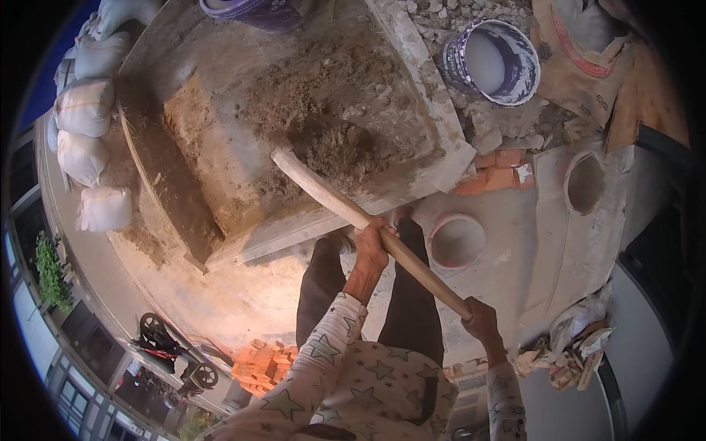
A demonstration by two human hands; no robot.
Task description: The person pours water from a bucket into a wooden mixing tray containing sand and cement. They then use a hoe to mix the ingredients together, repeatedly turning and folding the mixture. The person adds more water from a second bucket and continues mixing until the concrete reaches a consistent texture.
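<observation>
A long wooden tool handle slants from lower right to upper left in front of me. My left hand is wrapped around its middle. Around the lower-right end my right hand is closed. The far end reaches over a wet, lumpy mortar mix, and I cannot make out a tool head there. That mix lies in a large shallow trough with raised board sides. Drier sandy material lies toward the trough's left side. My feet stand just outside its near edge.
Right of the trough are a purple bucket of whitish liquid, rubble, red bricks and two round tubs, one nearer, one farther. Another purple bucket stands at the far edge. White sacks line the left; stacked bricks sit lower left.
</observation>
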